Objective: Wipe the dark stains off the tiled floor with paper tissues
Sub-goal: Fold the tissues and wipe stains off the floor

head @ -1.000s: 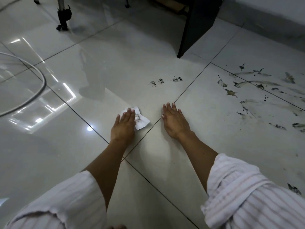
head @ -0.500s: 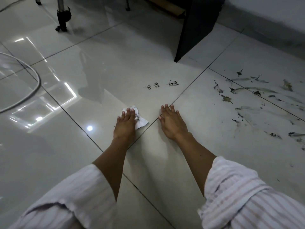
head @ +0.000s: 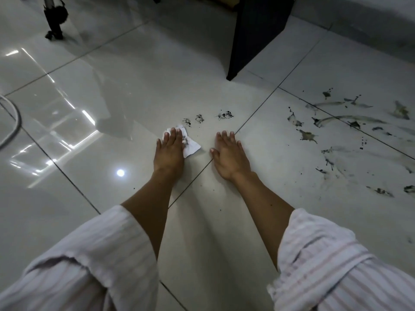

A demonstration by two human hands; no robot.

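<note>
The left hand [head: 170, 151] presses a crumpled white paper tissue [head: 189, 144] flat-fingered onto the glossy pale tiled floor [head: 139, 90], just short of three small dark speckled stains [head: 207, 117]; the right hand [head: 229, 154] rests flat, fingers together.

Floor tiles [head: 139, 90]: glossy pale grey-white, dark grout lines. Stains [head: 224, 115]: black specks; further smears [head: 341, 118] black with olive-grey streaks. Tissue [head: 190, 148]: white, grey-black marks. Sleeves [head: 332, 272]: white, faint pink stripes. Panel [head: 253, 34]: black.
</note>
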